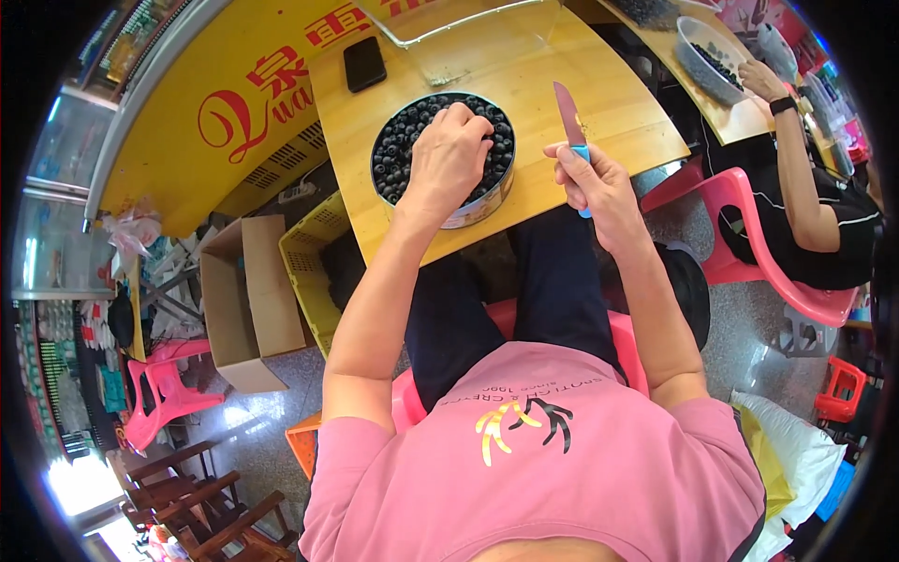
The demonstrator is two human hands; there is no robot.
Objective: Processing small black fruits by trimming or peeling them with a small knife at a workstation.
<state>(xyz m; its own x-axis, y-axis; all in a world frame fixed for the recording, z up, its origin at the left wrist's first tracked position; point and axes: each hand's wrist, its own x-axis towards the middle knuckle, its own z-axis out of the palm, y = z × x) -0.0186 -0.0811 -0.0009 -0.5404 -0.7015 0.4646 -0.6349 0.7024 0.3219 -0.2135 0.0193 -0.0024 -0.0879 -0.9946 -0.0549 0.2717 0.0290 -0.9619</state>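
A round tin (471,215) full of small, dark, round berry-like fruits (398,140) stands near the front edge of a wooden table (552,201). My left hand (451,150) reaches over the rim, its fingers curled down among the fruits. Its fingertips are hidden, so what they grip does not show. To the right of the tin, my right hand (599,187) is closed round the blue handle of a small knife (568,110). The blade points up and away from me, with a yellowish bit beside it.
Behind the tin lie a black phone (364,65) and a clear plastic tray (468,28). At the right, another person's hand (763,81) is at a clear bowl (709,58) of dark fruits. A pink chair (730,215), cardboard box (248,300) and yellow crate (314,245) stand around.
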